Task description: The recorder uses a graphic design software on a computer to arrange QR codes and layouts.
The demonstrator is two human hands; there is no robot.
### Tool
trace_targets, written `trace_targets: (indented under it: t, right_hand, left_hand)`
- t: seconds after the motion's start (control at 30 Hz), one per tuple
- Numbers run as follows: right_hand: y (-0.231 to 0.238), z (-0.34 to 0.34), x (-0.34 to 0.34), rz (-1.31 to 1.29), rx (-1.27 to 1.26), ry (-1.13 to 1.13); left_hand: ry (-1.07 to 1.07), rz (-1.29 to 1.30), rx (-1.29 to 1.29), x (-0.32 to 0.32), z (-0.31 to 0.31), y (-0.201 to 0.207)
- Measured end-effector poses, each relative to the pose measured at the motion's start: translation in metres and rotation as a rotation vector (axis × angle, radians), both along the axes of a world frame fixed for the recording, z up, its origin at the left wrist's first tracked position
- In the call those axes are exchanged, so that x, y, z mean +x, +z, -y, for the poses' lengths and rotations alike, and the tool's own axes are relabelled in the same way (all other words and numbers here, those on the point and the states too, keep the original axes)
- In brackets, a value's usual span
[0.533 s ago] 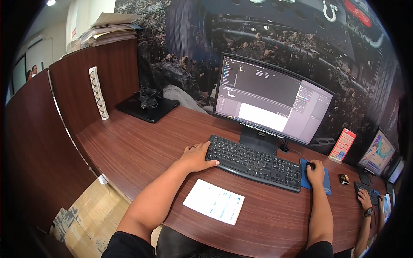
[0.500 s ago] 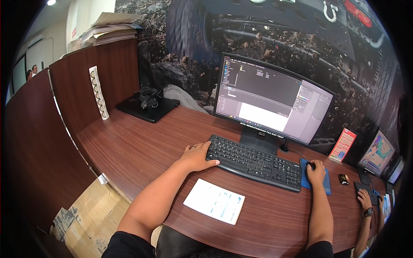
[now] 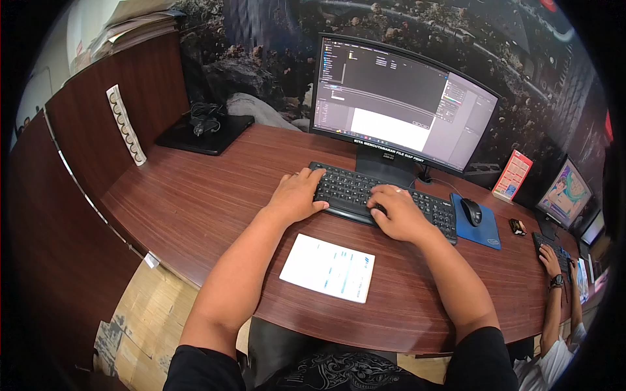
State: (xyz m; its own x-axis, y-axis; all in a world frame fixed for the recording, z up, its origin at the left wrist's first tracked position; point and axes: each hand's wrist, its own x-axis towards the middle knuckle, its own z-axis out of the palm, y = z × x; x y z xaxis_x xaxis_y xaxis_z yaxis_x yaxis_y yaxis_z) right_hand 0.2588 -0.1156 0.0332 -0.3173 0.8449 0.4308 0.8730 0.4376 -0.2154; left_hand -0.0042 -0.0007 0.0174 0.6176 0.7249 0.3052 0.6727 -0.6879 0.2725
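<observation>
Keyboard (image 3: 349,189) part-hidden by right hand (image 3: 398,214), screen text (image 3: 385,63) too small, paper stack (image 3: 134,31) cropped

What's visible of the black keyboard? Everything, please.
A low, plastic-looking black keyboard with rows of keys bearing pale marks and a smooth strip along the near edge. It lies slantwise on the brown desk, right end lower in the picture, before the monitor stand and beside the blue mouse pad. The left hand rests on its left end; the right hand covers middle keys.
</observation>
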Motion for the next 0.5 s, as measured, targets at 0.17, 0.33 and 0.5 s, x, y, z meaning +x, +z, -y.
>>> trace_targets:
  t: [0.17, 0.33, 0.5]
  right_hand:
    - [-0.016, -0.032, -0.025, -0.008, -0.015, -0.094]
    - [-0.023, -0.033, -0.023, 0.044, 0.051, -0.108]
    - [-0.014, -0.035, -0.014, -0.131, 0.144, -0.180]
  left_hand:
    - [-0.013, 0.030, -0.015, 0.000, 0.003, 0.005]
    - [-0.100, 0.079, 0.050, -0.001, -0.002, -0.002]
    - [-0.161, 0.072, 0.110, 0.007, -0.007, -0.007]
